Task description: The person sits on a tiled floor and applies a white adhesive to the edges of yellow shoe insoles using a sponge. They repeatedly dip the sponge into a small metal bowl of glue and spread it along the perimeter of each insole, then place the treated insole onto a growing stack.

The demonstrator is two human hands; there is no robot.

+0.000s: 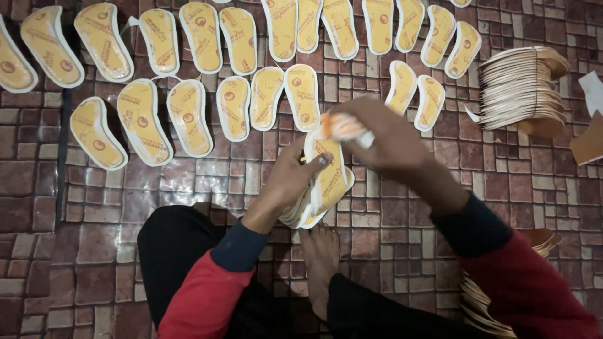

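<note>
My left hand point(290, 182) grips a small stack of yellow shoe insoles point(330, 182) with white edges, held just above the floor. My right hand point(383, 135) is closed on a small orange and white tube point(342, 127), whose end meets the top insole of the stack. Both hands are blurred by motion. My bare foot point(320, 257) rests on the floor right below the stack.
Several yellow insoles point(188, 116) lie in two rows across the brick-patterned floor point(402, 220). A tied bundle of insoles point(518, 88) lies at upper right. Another pile point(483, 301) sits by my right arm. Cardboard scraps point(590, 141) lie at the right edge.
</note>
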